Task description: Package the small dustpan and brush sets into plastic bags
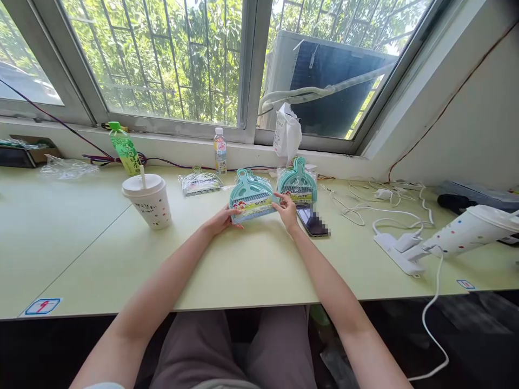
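Note:
Between both hands I hold a teal mini dustpan and brush set (252,197), wrapped in clear plastic with a printed label across its front. My left hand (223,220) grips its lower left corner, and my right hand (287,209) pinches its right edge. The set is tilted up, with its handle end away from me. Just behind my right hand lies a similar teal dustpan set (298,181), also in clear wrap. A dark phone (312,220) rests on the table to the right of that hand. Farther back on the left is another wrapped set (200,182), paler in colour.
A lidded drink cup with a straw (149,202) stands at left, near a green bottle (124,148). By the window are a small bottle (220,151) and a white packet (287,132). White cables and a power strip (399,254) spread over the right side.

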A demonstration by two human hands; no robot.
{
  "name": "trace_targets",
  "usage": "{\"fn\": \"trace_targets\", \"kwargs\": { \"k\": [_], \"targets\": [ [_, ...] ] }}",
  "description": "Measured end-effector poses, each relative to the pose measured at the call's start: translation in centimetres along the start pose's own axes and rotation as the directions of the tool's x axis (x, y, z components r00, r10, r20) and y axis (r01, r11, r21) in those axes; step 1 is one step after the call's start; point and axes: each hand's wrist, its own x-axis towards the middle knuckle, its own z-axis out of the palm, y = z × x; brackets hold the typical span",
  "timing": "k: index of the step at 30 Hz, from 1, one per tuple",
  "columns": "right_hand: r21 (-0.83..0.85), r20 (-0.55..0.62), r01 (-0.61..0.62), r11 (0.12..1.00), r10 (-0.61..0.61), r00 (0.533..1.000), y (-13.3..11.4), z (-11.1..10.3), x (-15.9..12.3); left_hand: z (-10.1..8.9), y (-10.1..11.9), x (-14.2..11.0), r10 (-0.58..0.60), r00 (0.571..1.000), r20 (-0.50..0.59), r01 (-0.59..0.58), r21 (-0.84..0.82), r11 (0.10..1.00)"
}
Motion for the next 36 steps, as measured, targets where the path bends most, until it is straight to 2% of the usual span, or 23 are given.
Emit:
{"fn": "trace_targets", "kwargs": {
  "k": [3,5,7,11,15,17,19,21,26,33,36],
  "targets": [
    [0.124,0.016,-0.174,0.977,0.173,0.985,0.2,0.1,-0.1,-0.2,0.1,0.1,0.003,1.0,0.0,-0.003,0.035,0.999],
    [0.194,0.073,-0.308,0.931,0.3,0.951,0.4,0.3,-0.1,-0.1,0.2,0.2,0.013,1.0,-0.006,-0.012,0.067,0.998],
    [0.237,0.123,-0.385,0.892,0.366,0.922,0.5,0.5,0.0,0.1,0.3,0.3,0.023,0.999,-0.026,-0.021,0.104,0.994],
    [0.319,0.108,-0.381,0.868,0.366,0.924,0.4,0.8,0.1,0.4,0.7,0.2,0.038,0.998,-0.054,-0.029,0.147,0.989],
    [0.395,0.01,-0.354,0.848,0.381,0.925,0.2,0.8,0.1,0.5,1.1,-0.4,0.122,0.992,0.039,-0.127,0.133,0.983],
    [0.41,-0.022,-0.348,0.843,0.39,0.92,0.2,0.7,0.0,0.7,1.1,-0.6,0.161,0.985,0.065,-0.171,0.186,0.968],
    [0.385,-0.038,-0.348,0.855,0.392,0.919,0.1,0.6,0.0,1.1,0.8,-0.7,0.166,0.986,0.013,-0.164,0.258,0.952],
    [0.337,-0.04,-0.348,0.875,0.383,0.923,-0.1,0.7,-0.1,1.4,0.5,-0.4,0.156,0.982,-0.104,-0.121,0.285,0.951],
    [0.264,-0.021,-0.343,0.901,0.361,0.932,-0.8,1.3,-0.4,1.1,0.1,0.5,0.137,0.947,-0.291,-0.073,0.222,0.972],
    [0.117,-0.033,-0.346,0.931,0.352,0.935,-1.2,1.5,-0.8,0.4,-0.1,1.3,0.138,0.918,-0.372,-0.051,0.233,0.971],
    [0.093,0.018,-0.362,0.927,0.362,0.932,-0.9,1.9,-0.9,0.1,-0.1,1.6,0.134,0.901,-0.413,-0.043,0.221,0.974]
  ]
}}
